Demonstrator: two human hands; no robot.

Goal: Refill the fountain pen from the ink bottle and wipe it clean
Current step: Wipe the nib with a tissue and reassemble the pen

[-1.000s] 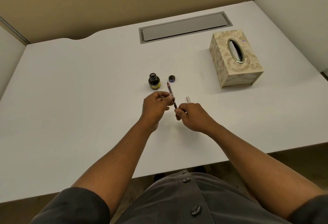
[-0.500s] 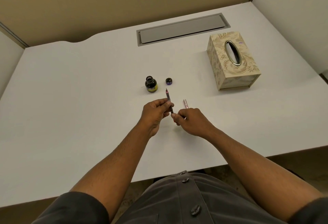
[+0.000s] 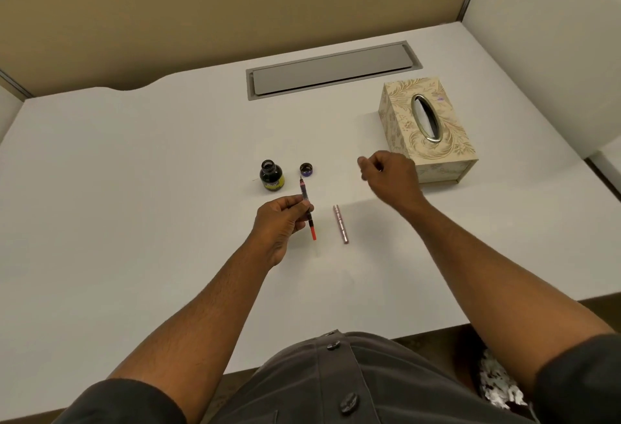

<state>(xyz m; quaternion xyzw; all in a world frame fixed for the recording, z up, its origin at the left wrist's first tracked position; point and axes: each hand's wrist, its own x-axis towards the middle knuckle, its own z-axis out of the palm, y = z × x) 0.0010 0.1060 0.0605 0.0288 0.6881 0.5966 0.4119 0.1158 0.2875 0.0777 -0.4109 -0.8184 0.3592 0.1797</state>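
Note:
My left hand (image 3: 280,222) pinches the fountain pen's inner section (image 3: 308,213), a thin dark piece with a red end, its nib pointing away toward the ink bottle. The open ink bottle (image 3: 271,175) stands on the white desk (image 3: 134,188), its small cap (image 3: 306,169) lying just to its right. The pen's pinkish barrel (image 3: 340,224) lies loose on the desk right of my left hand. My right hand (image 3: 389,178) hovers with loosely curled fingers, holding nothing, beside the near left corner of the patterned tissue box (image 3: 426,127).
A grey cable tray lid (image 3: 331,70) is set into the desk at the back. Partition walls close the desk at the back and right. The desk's front edge runs just before my torso. Crumpled white paper (image 3: 497,386) lies below the desk at the right.
My right hand has let go of the pen's lower end and moved up and right toward the tissue box. The pinkish barrel now lies uncovered on the desk. My left hand still holds the pen.

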